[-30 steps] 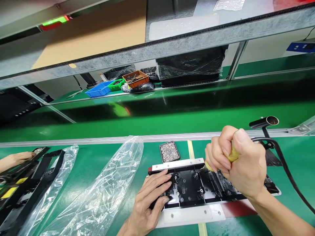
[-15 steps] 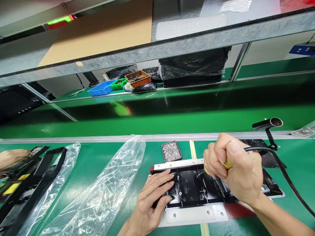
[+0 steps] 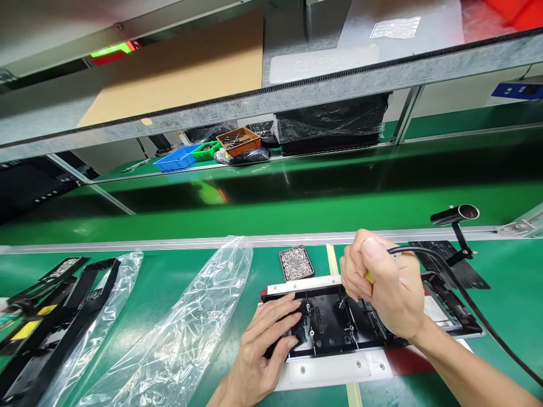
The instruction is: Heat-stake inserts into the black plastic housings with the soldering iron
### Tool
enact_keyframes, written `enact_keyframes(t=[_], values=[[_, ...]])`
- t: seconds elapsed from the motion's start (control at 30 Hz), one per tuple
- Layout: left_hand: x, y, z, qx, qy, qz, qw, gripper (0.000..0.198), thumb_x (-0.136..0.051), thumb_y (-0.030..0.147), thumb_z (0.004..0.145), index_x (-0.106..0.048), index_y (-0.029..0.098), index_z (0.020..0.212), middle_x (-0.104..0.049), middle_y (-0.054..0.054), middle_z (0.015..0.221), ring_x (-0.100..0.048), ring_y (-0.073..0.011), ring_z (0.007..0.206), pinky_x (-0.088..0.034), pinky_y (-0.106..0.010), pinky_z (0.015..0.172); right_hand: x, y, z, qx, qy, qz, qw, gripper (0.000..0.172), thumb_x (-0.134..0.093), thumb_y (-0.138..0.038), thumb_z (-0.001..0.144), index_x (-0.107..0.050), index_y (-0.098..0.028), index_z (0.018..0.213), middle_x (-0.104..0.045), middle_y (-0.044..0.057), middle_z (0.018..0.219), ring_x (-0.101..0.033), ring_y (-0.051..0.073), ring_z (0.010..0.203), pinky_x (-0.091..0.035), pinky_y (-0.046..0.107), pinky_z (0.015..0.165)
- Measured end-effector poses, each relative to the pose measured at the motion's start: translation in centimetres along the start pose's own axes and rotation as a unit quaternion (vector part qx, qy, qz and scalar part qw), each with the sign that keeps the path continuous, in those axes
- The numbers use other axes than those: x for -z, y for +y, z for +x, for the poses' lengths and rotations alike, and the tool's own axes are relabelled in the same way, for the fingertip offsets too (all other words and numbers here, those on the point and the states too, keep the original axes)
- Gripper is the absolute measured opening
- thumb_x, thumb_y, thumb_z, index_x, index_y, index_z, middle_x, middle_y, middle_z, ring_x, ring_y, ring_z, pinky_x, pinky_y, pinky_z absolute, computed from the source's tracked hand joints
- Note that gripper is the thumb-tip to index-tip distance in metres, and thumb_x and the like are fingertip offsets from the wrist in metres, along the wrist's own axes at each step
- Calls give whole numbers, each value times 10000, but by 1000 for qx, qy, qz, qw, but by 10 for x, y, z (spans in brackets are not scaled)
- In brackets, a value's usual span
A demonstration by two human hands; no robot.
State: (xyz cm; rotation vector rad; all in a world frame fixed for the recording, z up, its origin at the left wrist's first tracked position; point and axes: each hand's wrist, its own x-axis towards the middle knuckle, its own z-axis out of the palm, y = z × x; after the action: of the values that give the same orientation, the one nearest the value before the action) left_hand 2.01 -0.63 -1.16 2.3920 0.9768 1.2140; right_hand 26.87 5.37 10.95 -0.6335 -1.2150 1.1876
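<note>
My right fingers [image 3: 354, 276] are wrapped round a yellow corded tool [image 3: 370, 277], left fingers [image 3: 271, 316] spread flat on the black panel [image 3: 328, 325] on my desk [image 3: 169, 268]. Shelf label's [image 3: 395, 28] too tiny to read lol.

Below the grip of the right hand [image 3: 384, 288], the panel [image 3: 328, 325] is smooth, glossy black plastic. Well left of that grip lies crinkled, shiny clear film [image 3: 182, 339] on a smooth, glossy green benchtop [image 3: 163, 282].
</note>
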Motion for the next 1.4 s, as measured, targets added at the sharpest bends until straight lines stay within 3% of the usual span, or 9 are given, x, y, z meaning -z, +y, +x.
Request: enact_keyframes(t=[0.4, 0.8, 1.23, 1.4], values=[[2, 0, -1, 2, -3, 17, 1000, 324, -579, 190, 1138, -740, 198, 1418, -759, -119, 1466, -677, -264, 1457, -502, -384, 1230, -1, 11, 0, 11, -34, -16, 999, 554, -601, -568, 1135, -410, -247, 727, -352, -72, 570, -328, 89, 491, -304, 261, 432], [2, 0, 1, 2, -6, 17, 1000, 324, -587, 208, 1133, -738, 203, 1420, -774, -146, 1436, -706, -313, 1419, -574, -457, 1167, 0, 13, -3, 15, -36, -72, 997, 554, -552, -580, 1152, -382, -251, 741, -358, -73, 567, -315, 89, 480, -289, 273, 442], [2, 2, 2, 5, -4, 12, 1000, 332, -610, 166, 1105, -749, 201, 1405, -775, -139, 1438, -711, -308, 1416, -557, -447, 1190, -3, 11, -3, 9, -22, -65, 998, 556, -589, -555, 1138, -397, -254, 712, -370, -61, 557, -320, 98, 476, -285, 275, 428], [0, 1, 1, 8, 0, 1, 1000, 333, -615, 157, 1102, -740, 194, 1408, -768, -145, 1447, -699, -315, 1430, -567, -469, 1183, -5, 5, 0, 1, -19, -9, 1000, 567, -658, -573, 1098, -431, -247, 693, -356, -70, 528, -314, 91, 442, -276, 247, 391]])
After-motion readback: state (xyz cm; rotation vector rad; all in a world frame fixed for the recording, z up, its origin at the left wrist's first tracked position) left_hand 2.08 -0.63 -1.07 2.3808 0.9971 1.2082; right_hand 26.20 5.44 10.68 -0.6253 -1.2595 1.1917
